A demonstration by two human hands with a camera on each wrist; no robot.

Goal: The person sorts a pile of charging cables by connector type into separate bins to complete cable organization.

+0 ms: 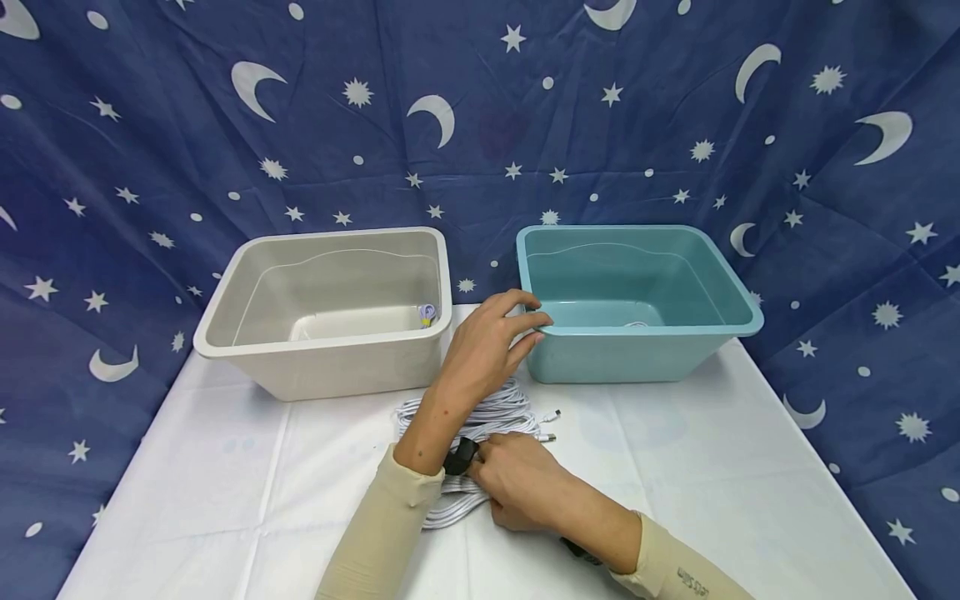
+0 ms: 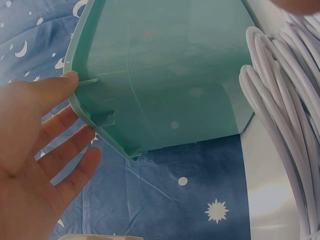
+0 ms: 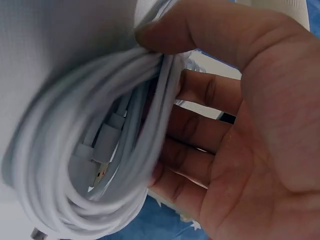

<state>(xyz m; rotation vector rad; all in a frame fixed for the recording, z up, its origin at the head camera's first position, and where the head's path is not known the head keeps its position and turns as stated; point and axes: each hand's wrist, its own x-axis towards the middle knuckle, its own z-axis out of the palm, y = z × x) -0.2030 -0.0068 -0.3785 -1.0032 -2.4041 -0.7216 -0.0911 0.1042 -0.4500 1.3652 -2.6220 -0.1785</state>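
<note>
On the cloth in front of the bins lies a pile of coiled white USB cables (image 1: 498, 408), partly hidden by my arms. My right hand (image 1: 525, 482) holds a looped white USB cable (image 3: 55, 145) between thumb and fingers, and a metal plug shows inside the loop. My left hand (image 1: 491, 337) reaches over the pile to the near left corner of the teal bin (image 1: 607, 354). In the left wrist view the thumb (image 2: 62, 87) touches the bin's rim, and the other fingers are spread loosely beside it, holding nothing.
A beige bin (image 1: 337, 367) stands on the left with a small purple-and-yellow item (image 1: 427, 315) inside. A bit of white cable (image 1: 636, 324) shows in the teal bin. Behind hangs a blue star-patterned curtain (image 1: 480, 125); a white cloth (image 1: 360, 492) covers the table.
</note>
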